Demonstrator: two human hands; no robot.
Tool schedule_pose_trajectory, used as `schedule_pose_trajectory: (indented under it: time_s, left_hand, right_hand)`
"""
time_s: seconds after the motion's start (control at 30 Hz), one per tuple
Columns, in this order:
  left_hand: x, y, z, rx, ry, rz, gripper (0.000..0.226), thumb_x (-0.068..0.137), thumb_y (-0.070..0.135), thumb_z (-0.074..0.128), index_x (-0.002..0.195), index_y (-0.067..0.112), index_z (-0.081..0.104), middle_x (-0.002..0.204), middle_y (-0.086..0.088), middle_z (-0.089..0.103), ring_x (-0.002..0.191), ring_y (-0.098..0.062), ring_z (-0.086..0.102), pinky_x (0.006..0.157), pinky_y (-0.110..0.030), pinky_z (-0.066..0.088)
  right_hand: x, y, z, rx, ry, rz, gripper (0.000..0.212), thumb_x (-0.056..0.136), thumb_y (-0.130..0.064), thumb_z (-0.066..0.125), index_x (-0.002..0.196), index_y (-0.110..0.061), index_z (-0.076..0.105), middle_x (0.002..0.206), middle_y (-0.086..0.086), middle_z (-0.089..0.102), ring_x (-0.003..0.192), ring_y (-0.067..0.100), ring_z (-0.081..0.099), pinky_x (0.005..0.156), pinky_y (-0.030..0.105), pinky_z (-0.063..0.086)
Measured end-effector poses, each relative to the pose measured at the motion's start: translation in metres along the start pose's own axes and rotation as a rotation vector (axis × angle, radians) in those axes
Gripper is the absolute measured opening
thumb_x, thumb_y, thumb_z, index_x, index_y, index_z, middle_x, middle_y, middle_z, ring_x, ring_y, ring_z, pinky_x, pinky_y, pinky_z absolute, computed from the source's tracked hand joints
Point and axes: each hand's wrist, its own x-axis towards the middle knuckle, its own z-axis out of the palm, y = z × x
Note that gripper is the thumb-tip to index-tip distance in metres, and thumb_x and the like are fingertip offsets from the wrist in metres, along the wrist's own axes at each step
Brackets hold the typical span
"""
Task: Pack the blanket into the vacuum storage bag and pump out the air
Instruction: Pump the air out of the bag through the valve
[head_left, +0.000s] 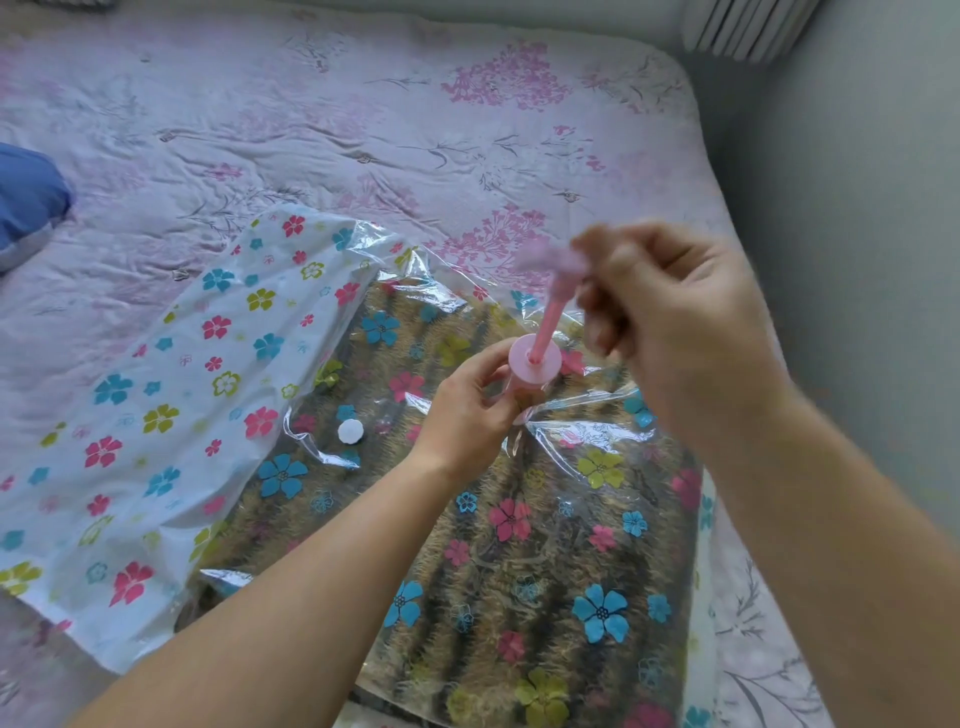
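Bag (171, 395) with pump (535, 359) upright, plunger (548, 317) raised.
Left hand (467, 415) grips pump, right hand (670, 332) grips handle (556, 260); a skewed pull could unseat pump, leaking air.

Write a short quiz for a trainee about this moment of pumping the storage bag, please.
1. True or false: the blanket is already inside the vacuum bag.
2. Which hand holds the pump just under its pink disc? A: left hand. B: right hand. C: neither.
3. Fill in: the white round cap lies on the ____.
Key: 1 true; 2 A; 3 bag.
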Motion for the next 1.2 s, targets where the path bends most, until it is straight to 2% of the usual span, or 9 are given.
schedule_pose_trajectory:
  time_s: [0.17, 0.3, 0.47, 0.57, 0.73, 0.83, 1.0, 1.1, 1.2]
  left_hand:
    - [-0.001, -0.003, -0.005, -0.02, 0.012, -0.011, 0.027, 0.093, 0.019, 0.075, 0.117, 0.032, 0.072, 0.11, 0.013, 0.078, 0.115, -0.001, 0.069, 0.087, -0.011, 0.053]
    - [0.001, 0.0, -0.004, -0.024, 0.01, -0.006, 0.038, 0.089, 0.027, 0.074, 0.127, 0.031, 0.07, 0.117, 0.013, 0.076, 0.118, -0.003, 0.067, 0.091, -0.013, 0.053]
    - [0.0, 0.0, -0.004, -0.001, 0.003, -0.003, 0.039, 0.094, 0.023, 0.076, 0.129, 0.038, 0.068, 0.119, 0.02, 0.074, 0.118, 0.002, 0.065, 0.088, -0.007, 0.05]
    - [0.0, 0.0, -0.002, -0.002, 0.008, -0.008, 0.041, 0.092, 0.022, 0.076, 0.131, 0.032, 0.068, 0.12, 0.015, 0.075, 0.12, -0.001, 0.066, 0.09, -0.01, 0.051]
    - [-0.002, -0.002, -0.003, -0.008, 0.019, -0.023, 0.029, 0.095, 0.019, 0.075, 0.123, 0.026, 0.072, 0.114, 0.011, 0.078, 0.117, 0.0, 0.067, 0.085, -0.011, 0.053]
    - [-0.002, -0.002, -0.004, -0.013, 0.023, -0.013, 0.036, 0.094, 0.021, 0.076, 0.129, 0.029, 0.07, 0.116, 0.013, 0.076, 0.118, 0.0, 0.067, 0.085, -0.011, 0.053]
    - [-0.001, -0.002, -0.001, -0.002, 0.007, -0.016, 0.042, 0.093, 0.018, 0.075, 0.131, 0.034, 0.068, 0.122, 0.018, 0.074, 0.117, 0.004, 0.065, 0.086, -0.006, 0.05]
    - [0.0, -0.001, 0.0, -0.008, 0.012, -0.017, 0.042, 0.093, 0.015, 0.075, 0.132, 0.03, 0.068, 0.124, 0.011, 0.074, 0.118, -0.002, 0.066, 0.085, -0.009, 0.052]
    - [-0.001, -0.001, 0.0, -0.028, 0.022, -0.032, 0.035, 0.095, 0.017, 0.075, 0.129, 0.022, 0.069, 0.121, 0.004, 0.075, 0.119, -0.005, 0.067, 0.084, -0.011, 0.053]
  right_hand:
    - [-0.007, 0.057, 0.002, -0.244, 0.071, 0.317, 0.017, 0.098, -0.011, 0.064, 0.087, 0.002, 0.067, 0.065, 0.009, 0.065, 0.046, 0.015, 0.054, 0.047, 0.028, 0.045]
    - [0.001, 0.029, 0.005, -0.202, 0.024, 0.174, 0.02, 0.096, -0.013, 0.068, 0.077, -0.006, 0.07, 0.062, 0.004, 0.067, 0.044, 0.011, 0.056, 0.045, 0.025, 0.047]
    - [0.006, -0.023, 0.002, 0.127, -0.109, -0.11, 0.016, 0.092, -0.019, 0.072, 0.079, -0.01, 0.074, 0.061, 0.004, 0.067, 0.04, 0.012, 0.053, 0.044, 0.021, 0.042]
    - [0.0, 0.009, 0.002, 0.006, -0.048, -0.002, 0.02, 0.094, -0.015, 0.069, 0.075, -0.014, 0.074, 0.06, 0.003, 0.066, 0.041, 0.012, 0.054, 0.042, 0.022, 0.044]
    - [-0.007, 0.057, -0.001, -0.245, 0.072, 0.317, 0.018, 0.097, -0.011, 0.066, 0.081, -0.004, 0.068, 0.064, 0.006, 0.067, 0.046, 0.015, 0.054, 0.048, 0.028, 0.044]
    - [-0.005, 0.034, 0.002, -0.24, 0.027, 0.217, 0.02, 0.096, -0.014, 0.068, 0.077, -0.007, 0.07, 0.063, 0.003, 0.068, 0.046, 0.012, 0.057, 0.048, 0.027, 0.047]
    - [0.001, -0.031, 0.004, 0.063, -0.079, -0.106, 0.018, 0.092, -0.018, 0.071, 0.077, -0.008, 0.072, 0.06, 0.004, 0.066, 0.04, 0.012, 0.052, 0.044, 0.021, 0.041]
    - [-0.003, -0.008, 0.003, 0.035, -0.03, -0.03, 0.019, 0.094, -0.014, 0.069, 0.076, -0.011, 0.071, 0.059, 0.003, 0.065, 0.041, 0.013, 0.052, 0.042, 0.022, 0.043]
    - [-0.008, 0.04, 0.002, -0.177, 0.071, 0.203, 0.017, 0.097, -0.01, 0.065, 0.081, -0.004, 0.067, 0.061, 0.004, 0.066, 0.045, 0.015, 0.053, 0.044, 0.025, 0.046]
